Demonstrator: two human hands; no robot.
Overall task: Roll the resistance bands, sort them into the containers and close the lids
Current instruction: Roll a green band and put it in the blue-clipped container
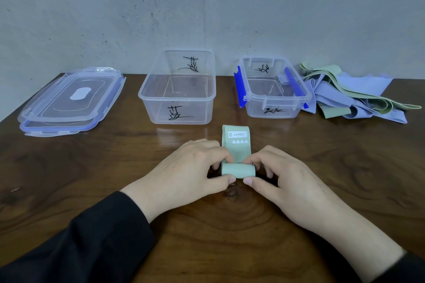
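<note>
A pale green resistance band (236, 145) marked HEAVY lies on the wooden table (92, 179), its near end wound into a small roll. My left hand (190, 172) pinches the roll's left end and my right hand (282, 181) pinches its right end, thumbs on the near side. Behind it stand two lidless clear containers: a larger one (178, 89) and a smaller one (273, 89) with blue clips, both with nothing inside. A loose pile of green and lilac bands (354, 96) lies at the far right.
Two clear lids (69, 101) with blue seals are stacked at the far left of the table. A grey wall (207, 7) runs right behind the containers. Bare wood stretches between the lids and my hands.
</note>
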